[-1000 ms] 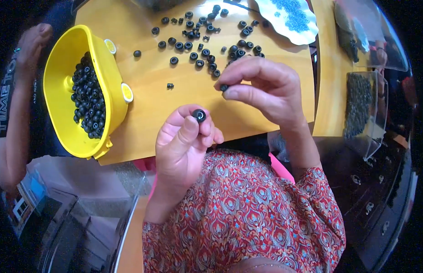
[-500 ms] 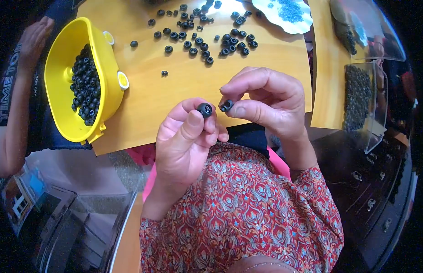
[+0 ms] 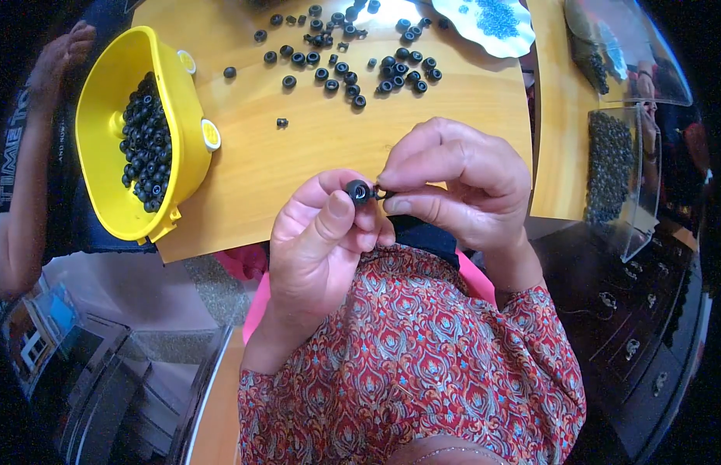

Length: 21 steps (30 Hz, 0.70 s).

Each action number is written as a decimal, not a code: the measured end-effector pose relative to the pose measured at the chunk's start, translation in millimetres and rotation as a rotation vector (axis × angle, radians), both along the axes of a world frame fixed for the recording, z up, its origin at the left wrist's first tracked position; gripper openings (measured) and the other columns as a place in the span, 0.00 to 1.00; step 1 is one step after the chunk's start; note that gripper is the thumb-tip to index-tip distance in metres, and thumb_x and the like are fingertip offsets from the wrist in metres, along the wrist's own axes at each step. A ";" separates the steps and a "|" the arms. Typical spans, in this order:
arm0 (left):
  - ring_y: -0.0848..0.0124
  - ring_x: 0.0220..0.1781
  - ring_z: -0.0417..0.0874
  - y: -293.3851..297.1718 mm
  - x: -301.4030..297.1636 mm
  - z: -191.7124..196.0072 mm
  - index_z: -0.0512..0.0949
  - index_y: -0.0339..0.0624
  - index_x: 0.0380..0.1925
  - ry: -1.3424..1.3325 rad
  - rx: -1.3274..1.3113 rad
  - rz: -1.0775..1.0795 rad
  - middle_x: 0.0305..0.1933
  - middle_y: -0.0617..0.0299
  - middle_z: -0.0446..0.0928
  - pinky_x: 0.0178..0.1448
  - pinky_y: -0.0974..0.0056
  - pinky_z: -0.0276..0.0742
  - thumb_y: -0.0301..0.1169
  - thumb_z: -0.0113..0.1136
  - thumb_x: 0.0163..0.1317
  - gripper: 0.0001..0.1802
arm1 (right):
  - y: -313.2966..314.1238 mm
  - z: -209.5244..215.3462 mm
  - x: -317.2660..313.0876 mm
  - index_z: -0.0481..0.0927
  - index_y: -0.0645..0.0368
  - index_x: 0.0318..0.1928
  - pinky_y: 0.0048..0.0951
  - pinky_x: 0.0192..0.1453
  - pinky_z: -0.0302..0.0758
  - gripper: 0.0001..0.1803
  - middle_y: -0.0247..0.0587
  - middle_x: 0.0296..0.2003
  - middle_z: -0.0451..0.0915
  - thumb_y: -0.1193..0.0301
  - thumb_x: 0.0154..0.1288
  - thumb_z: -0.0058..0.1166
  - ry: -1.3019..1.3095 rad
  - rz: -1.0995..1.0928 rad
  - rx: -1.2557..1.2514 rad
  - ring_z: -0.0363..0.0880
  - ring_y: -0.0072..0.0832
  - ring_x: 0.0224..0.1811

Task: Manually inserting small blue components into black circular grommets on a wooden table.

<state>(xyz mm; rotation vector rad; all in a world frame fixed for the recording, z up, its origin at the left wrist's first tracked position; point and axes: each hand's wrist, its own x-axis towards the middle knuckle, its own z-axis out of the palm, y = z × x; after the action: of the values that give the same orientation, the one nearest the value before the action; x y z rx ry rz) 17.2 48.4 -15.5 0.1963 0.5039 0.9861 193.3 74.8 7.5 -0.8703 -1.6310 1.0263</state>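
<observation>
Left hand (image 3: pixel 318 244) raised over the near edge of the pale wooden bench (image 3: pixel 314 155), thumb and forefinger pinched around a small black rubber ring (image 3: pixel 357 191) with its hole turned up toward the camera. Right hand (image 3: pixel 461 182) just beside it, fingertips closed on a tiny dark piece (image 3: pixel 382 195) touching the ring's right side; too small to tell its shape. Farther out on the bench, a loose scatter of black rings (image 3: pixel 353 54), well apart from both hands. At far left, a yellow plastic tub (image 3: pixel 112 194) partly filled with more black rings, overhanging the bench's left edge. At the far right of the bench, a white scalloped dish (image 3: pixel 484 19) with small dark bits. Beyond that, on the right, a clear plastic tray (image 3: pixel 612 167) of dark parts. Another person's bare arm (image 3: pixel 35 155) along the left rim.
</observation>
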 end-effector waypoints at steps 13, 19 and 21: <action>0.75 0.29 0.75 0.3 4.4 0.0 0.73 0.34 0.44 0.016 0.028 0.014 0.32 0.61 0.76 0.43 0.64 0.77 0.29 0.56 0.64 0.11 | -4.7 9.6 1.4 0.83 0.64 0.37 0.24 0.31 0.73 0.13 0.42 0.29 0.79 0.79 0.47 0.65 -0.249 -0.021 0.183 0.78 0.28 0.29; 0.74 0.31 0.77 -0.6 4.4 2.5 0.73 0.33 0.44 0.126 0.047 0.043 0.34 0.59 0.78 0.42 0.67 0.77 0.27 0.58 0.63 0.12 | -5.9 8.8 1.2 0.83 0.63 0.38 0.23 0.30 0.72 0.14 0.41 0.30 0.79 0.75 0.48 0.65 -0.280 -0.030 0.234 0.78 0.28 0.30; 0.74 0.31 0.78 -1.2 3.9 2.8 0.73 0.33 0.44 0.149 0.054 0.057 0.35 0.59 0.78 0.41 0.69 0.77 0.27 0.58 0.62 0.12 | -5.7 8.2 2.3 0.83 0.63 0.38 0.23 0.30 0.72 0.14 0.41 0.30 0.79 0.75 0.47 0.65 -0.303 -0.024 0.255 0.78 0.28 0.29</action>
<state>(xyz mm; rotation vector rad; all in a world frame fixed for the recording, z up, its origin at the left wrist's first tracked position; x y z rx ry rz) 21.0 47.1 -12.7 0.3072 0.6220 1.0461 195.7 69.2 15.7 -0.9002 -1.9498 0.6724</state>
